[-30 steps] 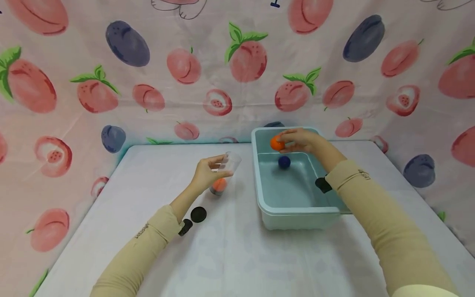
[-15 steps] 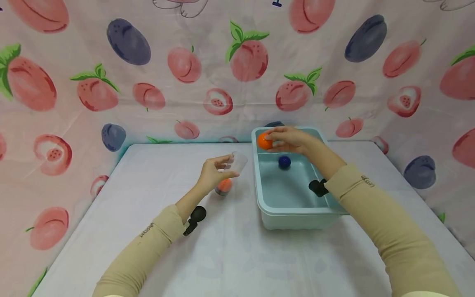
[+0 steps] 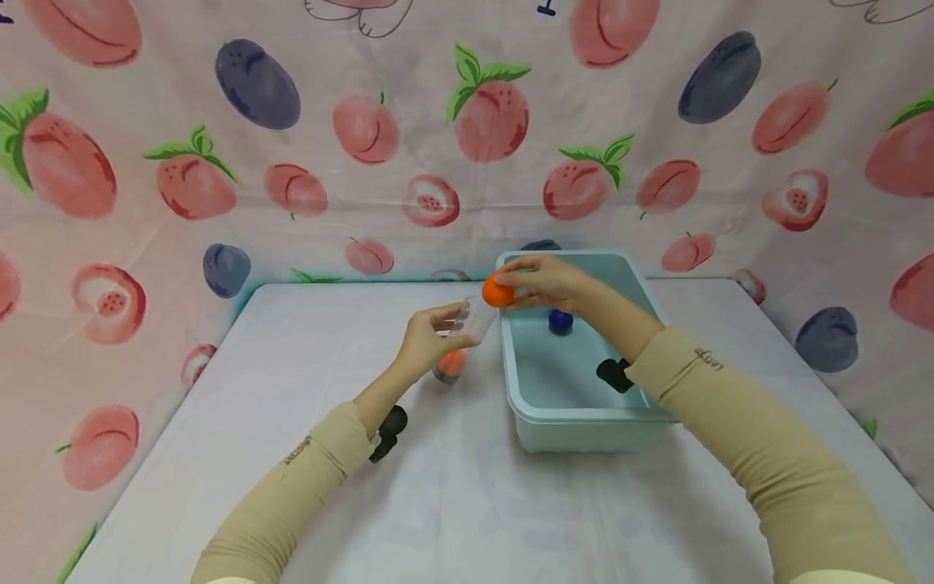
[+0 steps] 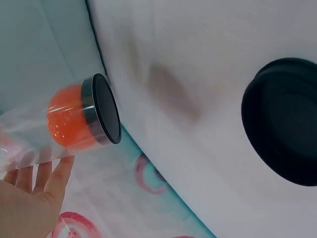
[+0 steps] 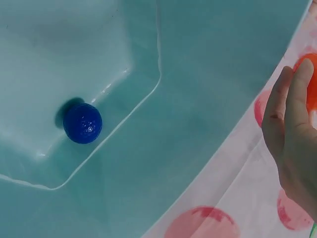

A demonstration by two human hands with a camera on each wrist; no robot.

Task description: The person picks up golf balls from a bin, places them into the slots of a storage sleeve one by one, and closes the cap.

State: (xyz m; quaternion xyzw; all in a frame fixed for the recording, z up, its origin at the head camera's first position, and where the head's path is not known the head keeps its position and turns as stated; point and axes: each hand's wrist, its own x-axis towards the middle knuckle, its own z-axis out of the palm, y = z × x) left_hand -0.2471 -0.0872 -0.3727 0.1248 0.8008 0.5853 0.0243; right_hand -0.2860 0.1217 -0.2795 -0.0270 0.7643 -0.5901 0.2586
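Observation:
My left hand [image 3: 426,339] grips a clear plastic jar [image 4: 29,134], tilted with its mouth up toward the right. At the jar's dark bottom sits one orange ball [image 4: 72,118]. Just above the mouth, my right hand [image 3: 543,284] pinches a second orange ball [image 3: 498,290] between fingers and thumb; the jar's rim is partly behind this ball. In the right wrist view only part of that ball shows, beyond the fingers. A blue ball [image 5: 82,123] lies on the floor of the pale blue-green bin [image 3: 513,381], below the right hand.
The bin stands right of the jar on the white-covered table [image 3: 467,495]. A round black lid [image 4: 285,124] lies on the table near the left wrist, partly hidden in the head view. Fruit-patterned cloth [image 3: 423,122] hangs behind and at the sides.
My right hand has carried the orange ball leftward from over the bin to the jar's mouth. My left hand has shifted the jar slightly right, toward it.

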